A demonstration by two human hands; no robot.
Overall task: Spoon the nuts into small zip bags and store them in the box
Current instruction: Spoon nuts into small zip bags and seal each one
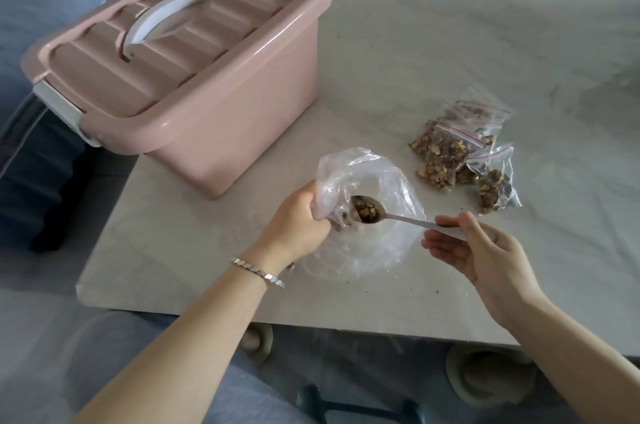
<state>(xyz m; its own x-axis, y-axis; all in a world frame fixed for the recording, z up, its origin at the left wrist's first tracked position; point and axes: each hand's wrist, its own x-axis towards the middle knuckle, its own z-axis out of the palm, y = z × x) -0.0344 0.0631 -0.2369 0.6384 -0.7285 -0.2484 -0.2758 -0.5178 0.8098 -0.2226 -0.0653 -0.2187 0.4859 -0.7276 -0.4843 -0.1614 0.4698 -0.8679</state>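
The pink storage box (194, 77) is the biggest obstacle, filling the far left corner of the tabletop (467, 43). Its lid (242, 8) is on (white handle (166, 15) lying flat), so there is no way in from above. Right of the box, a wide stretch of bare tabletop runs to the far edge, open to a hand. Right of the box and nearer the person, a heap of filled zip bags (460, 153) blocks a patch. Just off the box's near right corner, the clear plastic bag (367, 178), gripped by the left hand (294, 219), leaves only a narrow gap to the box wall. The spoon (398, 217), held by the right hand (481, 250), bridges the space from that bag rightward. Left of the box the table seems to end, though its edge is hidden.
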